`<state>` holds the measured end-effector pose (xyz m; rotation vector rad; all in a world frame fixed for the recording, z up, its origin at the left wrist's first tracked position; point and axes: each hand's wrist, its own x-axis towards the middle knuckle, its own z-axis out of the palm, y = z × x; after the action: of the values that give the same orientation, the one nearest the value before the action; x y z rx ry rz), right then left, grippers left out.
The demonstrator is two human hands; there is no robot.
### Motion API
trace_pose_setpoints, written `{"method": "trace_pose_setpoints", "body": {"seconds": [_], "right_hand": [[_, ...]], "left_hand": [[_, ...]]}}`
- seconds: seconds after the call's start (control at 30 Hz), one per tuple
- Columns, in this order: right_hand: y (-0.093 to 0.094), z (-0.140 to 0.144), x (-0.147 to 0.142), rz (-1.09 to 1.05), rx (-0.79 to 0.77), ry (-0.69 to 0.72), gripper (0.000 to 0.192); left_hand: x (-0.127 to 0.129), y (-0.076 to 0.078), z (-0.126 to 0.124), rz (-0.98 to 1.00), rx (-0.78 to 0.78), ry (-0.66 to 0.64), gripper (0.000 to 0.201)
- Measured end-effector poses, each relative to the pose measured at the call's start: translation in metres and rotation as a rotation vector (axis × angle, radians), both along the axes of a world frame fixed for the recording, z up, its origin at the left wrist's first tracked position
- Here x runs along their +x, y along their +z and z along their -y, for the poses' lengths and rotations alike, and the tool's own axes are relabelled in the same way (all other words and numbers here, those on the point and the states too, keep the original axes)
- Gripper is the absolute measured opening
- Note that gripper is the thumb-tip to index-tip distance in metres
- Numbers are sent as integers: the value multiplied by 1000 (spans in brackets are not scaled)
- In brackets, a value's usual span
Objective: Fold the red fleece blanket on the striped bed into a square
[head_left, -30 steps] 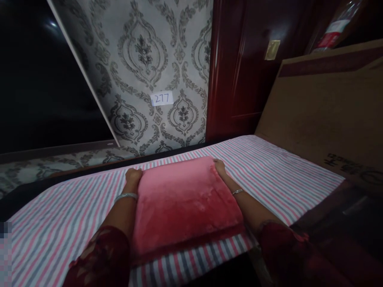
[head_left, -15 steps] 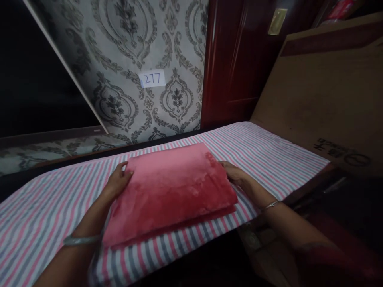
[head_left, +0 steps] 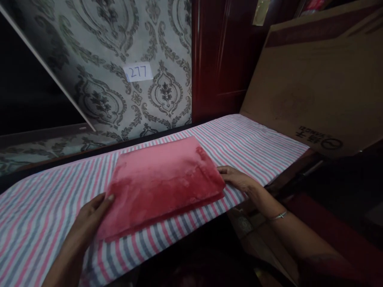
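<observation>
Folded pink blanket [head_left: 161, 183] lying flat on striped sheet [head_left: 254, 147], near the front edge, roughly midway along it. Long axis running left to right, skewed slightly — right end farther, left end nearer. Folded layers showing along the near edge, so open side judged to face the viewer.

Left hand [head_left: 92, 213] flat against the near-left corner, fingers extended, not gripping — placed, by appearance, to steady or square that corner. Right hand [head_left: 237, 179] at the right edge, fingers loosely spread on the sheet, touching the blanket's side, nothing clasped. Bracelet [head_left: 278, 216] on right wrist.

Cardboard panel [head_left: 311, 79] leaning at far right. Paper label "277" [head_left: 138, 72] on patterned wall.
</observation>
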<state>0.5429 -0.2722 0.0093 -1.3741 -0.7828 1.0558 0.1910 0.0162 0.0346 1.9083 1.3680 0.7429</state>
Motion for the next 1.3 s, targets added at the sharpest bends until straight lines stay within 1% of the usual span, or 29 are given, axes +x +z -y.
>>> {"method": "trace_pose_setpoints", "body": {"seconds": [0.07,0.1,0.17,0.2,0.3,0.37,0.43,0.5,0.57,0.7,0.8,0.87,0.93,1.0,1.07,1.17,1.23,1.3], "right_hand": [[1,3,0,57,12,41,30],[1,3,-1,76,12,67,30],[2,3,-4,99,16,94,28],[2,3,-6,106,27,76,27],[1,5,-13,105,65,-58,24],[-1,11,-17,87,78,-144,24],[-6,17,-20,78,78,-184,26],[-12,22,-23,85,72,-199,29],[-17,25,-26,92,68,-201,32],[-20,24,-31,61,79,-182,39],[-19,25,-33,9,111,-258,46],[-19,28,-36,-31,146,-306,48],[-19,31,-39,-39,168,-297,54],[-20,32,-44,5,182,-291,62],[-23,32,-48,67,190,-322,66],[-31,30,-49,107,192,-365,66],[-38,29,-47,85,179,-365,68],[-42,29,-44,56,156,-372,66]], "left_hand": [[-18,-9,19,70,-114,-13,52],[-25,-12,29,103,-140,-11,52],[-35,-17,46,103,-96,-8,52],[-38,-18,52,83,-67,-24,52],[-44,-18,61,29,13,-79,53],[-46,-18,61,35,91,-52,53],[-46,-20,60,44,137,-5,53],[-47,-21,60,39,103,5,53],[-47,-21,60,19,28,-22,53],[-47,-14,61,42,-45,-80,51],[-45,-11,61,53,-67,-92,53],[-44,-12,62,47,-65,-69,53],[-44,-13,64,62,-38,-46,51],[-44,-13,67,97,10,-31,49],[-44,-14,67,124,52,-14,49],[-45,-17,60,78,45,-14,53],[-45,-21,53,36,28,-12,55],[-45,-23,48,2,42,-4,55]]}}
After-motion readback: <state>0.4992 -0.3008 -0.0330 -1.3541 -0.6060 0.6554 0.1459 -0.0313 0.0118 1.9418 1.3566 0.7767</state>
